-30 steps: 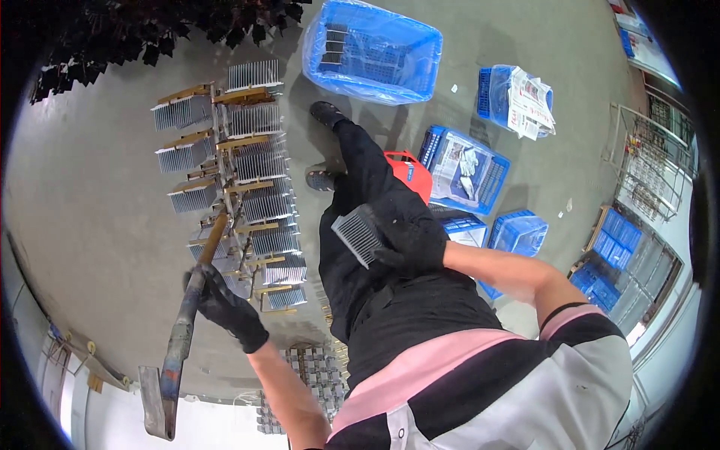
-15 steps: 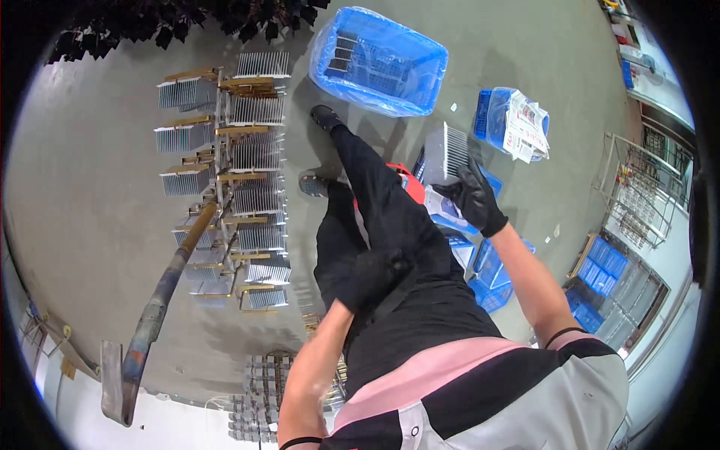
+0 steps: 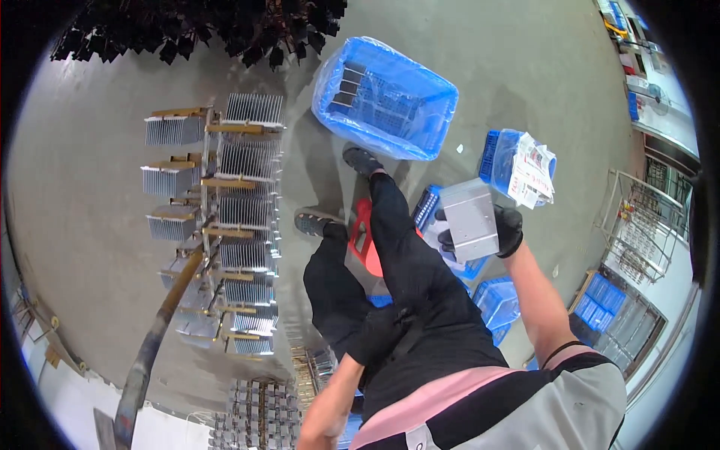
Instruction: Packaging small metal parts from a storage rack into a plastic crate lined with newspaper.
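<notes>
My right hand [image 3: 509, 231], in a black glove, grips a silvery metal heat sink [image 3: 469, 219] by its sides. The broad flat face of the heat sink is turned up, with a few small holes in it, and its fins are out of sight. Below it stand blue crates, one partly covered by my hand and the part. My left hand [image 3: 375, 334], also gloved in black, rests at my lap against my black trousers; its fingers blend into the dark cloth, so I cannot make out their shape.
A blue basket [image 3: 442, 131] lined with clear plastic holds several dark finned parts at one end. A smaller blue crate [image 3: 488, 159] carries printed paper. On the left, a rack [image 3: 209, 187] bears many finned heat sinks. A red stool [image 3: 361, 240] is between my legs.
My right hand has turned the heat sink from fins showing to flat face up. My view has shifted, so the basket and rack appear lower. The left hand stays at my lap.
</notes>
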Demonstrator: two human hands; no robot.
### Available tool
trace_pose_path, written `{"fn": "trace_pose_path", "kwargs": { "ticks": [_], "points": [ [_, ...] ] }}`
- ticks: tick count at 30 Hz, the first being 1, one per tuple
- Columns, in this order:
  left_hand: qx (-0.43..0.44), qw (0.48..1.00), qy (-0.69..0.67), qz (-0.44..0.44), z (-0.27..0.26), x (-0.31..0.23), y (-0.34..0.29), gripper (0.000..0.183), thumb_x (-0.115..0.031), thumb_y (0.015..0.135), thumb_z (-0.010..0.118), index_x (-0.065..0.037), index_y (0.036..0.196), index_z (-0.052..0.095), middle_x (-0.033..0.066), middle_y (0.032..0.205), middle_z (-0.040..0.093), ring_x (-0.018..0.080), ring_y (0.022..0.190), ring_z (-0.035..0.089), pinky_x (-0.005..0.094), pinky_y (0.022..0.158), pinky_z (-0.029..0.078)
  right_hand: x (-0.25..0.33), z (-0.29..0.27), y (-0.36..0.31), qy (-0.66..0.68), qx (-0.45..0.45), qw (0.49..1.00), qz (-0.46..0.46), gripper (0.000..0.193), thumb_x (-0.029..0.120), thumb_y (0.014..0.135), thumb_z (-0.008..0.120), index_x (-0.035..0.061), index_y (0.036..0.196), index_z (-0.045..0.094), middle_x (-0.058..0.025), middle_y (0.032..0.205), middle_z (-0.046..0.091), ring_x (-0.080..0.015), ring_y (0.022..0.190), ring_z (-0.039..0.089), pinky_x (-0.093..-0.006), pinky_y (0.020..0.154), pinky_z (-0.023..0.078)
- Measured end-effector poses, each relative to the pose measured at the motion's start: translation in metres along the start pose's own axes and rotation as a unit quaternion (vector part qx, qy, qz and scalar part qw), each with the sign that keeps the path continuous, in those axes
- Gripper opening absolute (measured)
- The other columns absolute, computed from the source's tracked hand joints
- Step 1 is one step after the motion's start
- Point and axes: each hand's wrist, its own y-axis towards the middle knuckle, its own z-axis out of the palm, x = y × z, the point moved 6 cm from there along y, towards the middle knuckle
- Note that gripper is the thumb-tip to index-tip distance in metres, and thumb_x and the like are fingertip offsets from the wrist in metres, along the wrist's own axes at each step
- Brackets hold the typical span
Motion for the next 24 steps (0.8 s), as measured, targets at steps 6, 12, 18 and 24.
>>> {"fn": "trace_pose_path", "kwargs": {
  "ticks": [6,12,18,24],
  "points": [
    [0.043,0.999,0.002,0.031,0.022,0.024,0.069,0.029,-0.017,0.092,0.062,-0.002,0.116,0.067,0.0213,0.111,0.067,0.0324,0.103,0.066,0.0372,0.087,0.051,0.081,-0.032,0.154,-0.365,-0.01,0.928,-0.07,0.074,0.031,0.089,0.07,0.0051,0.149,0.037,-0.0134,0.141,0.052,-0.022,0.127,0.053,-0.0365,0.11,0.039],
    [-0.165,0.966,-0.146,-0.138,-0.068,0.089,0.128,0.031,-0.021,0.087,0.067,-0.003,0.113,0.067,0.0175,0.102,0.069,0.0334,0.093,0.067,0.0404,0.084,0.052,0.154,-0.171,0.328,-0.623,-0.072,0.765,-0.144,0.081,0.038,0.082,0.075,0.0011,0.145,0.04,-0.0185,0.131,0.058,-0.0244,0.122,0.055,-0.0395,0.104,0.044],
    [-0.379,0.866,0.295,-0.136,-0.155,0.163,0.128,0.03,-0.019,0.087,0.071,-0.006,0.115,0.067,0.0163,0.105,0.068,0.0341,0.096,0.065,0.0394,0.087,0.05,0.129,-0.293,0.456,-0.884,-0.107,0.413,-0.191,0.064,0.032,0.081,0.073,0.0028,0.133,0.052,-0.0243,0.119,0.062,-0.037,0.11,0.061,-0.0472,0.091,0.051],
    [-0.415,0.765,0.488,-0.062,-0.168,0.175,0.167,0.027,-0.024,0.087,0.071,-0.011,0.111,0.069,0.0108,0.094,0.068,0.0306,0.092,0.065,0.0434,0.078,0.051,0.093,-0.322,0.508,-0.874,-0.123,0.36,-0.302,0.052,0.028,0.08,0.068,0.0046,0.125,0.057,-0.0239,0.106,0.064,-0.0415,0.101,0.063,-0.0513,0.087,0.052]
  ]
}}
